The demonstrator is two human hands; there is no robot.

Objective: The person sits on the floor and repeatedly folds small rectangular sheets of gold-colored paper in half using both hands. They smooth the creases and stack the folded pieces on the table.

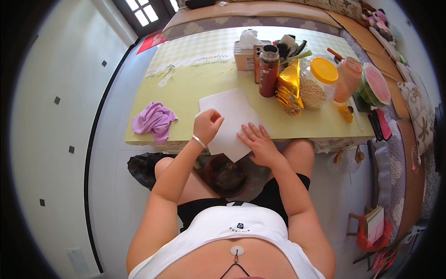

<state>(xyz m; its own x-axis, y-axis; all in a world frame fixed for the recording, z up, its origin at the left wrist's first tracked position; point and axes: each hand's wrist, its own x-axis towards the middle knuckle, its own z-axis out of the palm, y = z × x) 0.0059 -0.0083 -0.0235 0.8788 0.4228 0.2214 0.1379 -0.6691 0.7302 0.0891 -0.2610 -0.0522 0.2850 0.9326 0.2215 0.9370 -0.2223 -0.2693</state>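
A white sheet of paper (pixel 231 111) lies on the yellow-green table (pixel 186 79), its near corner hanging over the front edge. My left hand (pixel 206 124), a bracelet on the wrist, is curled with its fingertips pinching the paper's left edge. My right hand (pixel 257 140) lies flat on the paper's lower right part, fingers spread, pressing it down.
A crumpled purple cloth (pixel 154 121) lies at the table's left front. Behind the paper stand a red bottle (pixel 268 70), a tissue box (pixel 245 51), a gold foil packet (pixel 290 83), a grain jar with a yellow lid (pixel 317 83), an orange container (pixel 348 78) and a watermelon half (pixel 374 84).
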